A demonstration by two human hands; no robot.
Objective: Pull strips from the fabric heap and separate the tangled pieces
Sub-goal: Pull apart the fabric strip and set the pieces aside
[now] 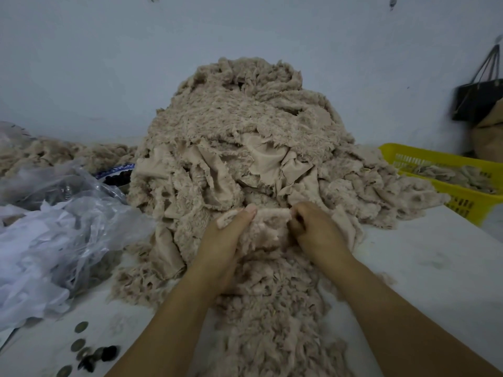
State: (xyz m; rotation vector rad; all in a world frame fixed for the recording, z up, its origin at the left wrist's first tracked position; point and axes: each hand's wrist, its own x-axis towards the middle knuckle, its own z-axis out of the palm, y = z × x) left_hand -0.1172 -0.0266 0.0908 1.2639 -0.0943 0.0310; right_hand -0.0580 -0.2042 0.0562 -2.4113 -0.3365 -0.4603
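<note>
While the fabric heap (245,126) stands tall at the middle of the table (435,268), close to the wall, the task is judged far from finished. One fluffy strip (268,221) is held at the foot of the heap, stretched between both hands. The left hand (231,232) is closed round the strip's left end, thumb on top, fingers curled beneath. The right hand (313,232) is curled tight, pinching the right end. Whether the strip is free of the heap cannot be told; its lower edge merges with fabric beneath.

Done so far, by appearance: a low spread of loose pieces (272,308) lies between the forearms, near the table edge, and some pieces are seen in the yellow basket (462,205) at the right. Whether these were sorted cannot be confirmed.

Left to do: the bulk of the heap, which looks densely tangled, backing and pile sides mixed.

Also noted: crumpled plastic bags (54,227) at the left.
</note>
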